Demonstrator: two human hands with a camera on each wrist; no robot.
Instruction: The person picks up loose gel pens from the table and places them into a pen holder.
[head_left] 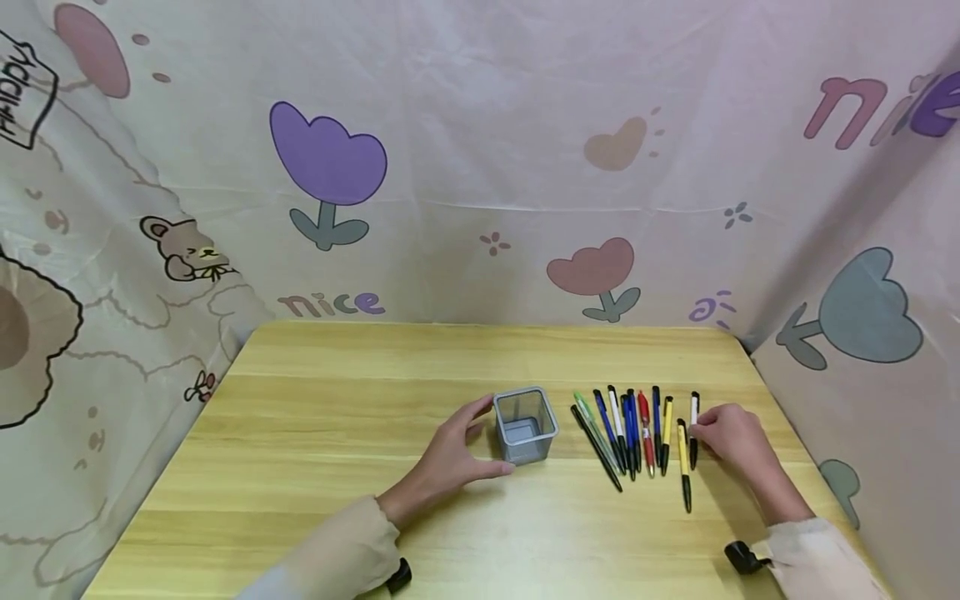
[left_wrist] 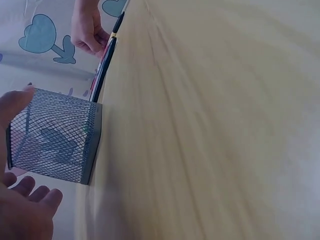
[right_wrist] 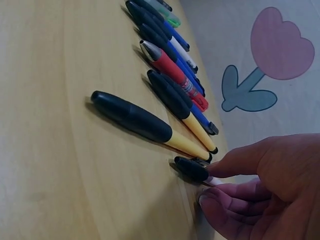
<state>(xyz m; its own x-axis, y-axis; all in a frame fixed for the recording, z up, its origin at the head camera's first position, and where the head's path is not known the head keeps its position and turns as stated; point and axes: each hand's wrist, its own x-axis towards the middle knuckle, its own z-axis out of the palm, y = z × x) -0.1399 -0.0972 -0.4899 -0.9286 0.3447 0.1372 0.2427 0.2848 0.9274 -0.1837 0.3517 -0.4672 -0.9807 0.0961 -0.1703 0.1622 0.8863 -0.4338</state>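
Note:
A grey square mesh pen holder (head_left: 527, 453), with nothing visible inside, stands upright near the middle of the table. Around its left side my left hand (head_left: 446, 458) is spread, fingers toward the back and thumb along the front. In the left wrist view the thumb overlaps a corner of the mesh, while the other fingers look apart from it. At the right end of a row of pens, my right hand (head_left: 735, 437) pinches a white pen with black ends (right_wrist: 192, 169) between thumb and fingers. That pen lies at the tabletop beside a yellow and black pen (head_left: 683, 458).
Between holder and right hand lie several pens, including a black pen (head_left: 596, 447), a red pen (head_left: 647, 433), a green pen (head_left: 583, 408) and another yellow pen (head_left: 667, 425). The wooden table (head_left: 337, 400) meets printed cloth walls (head_left: 465, 167) at the back and sides.

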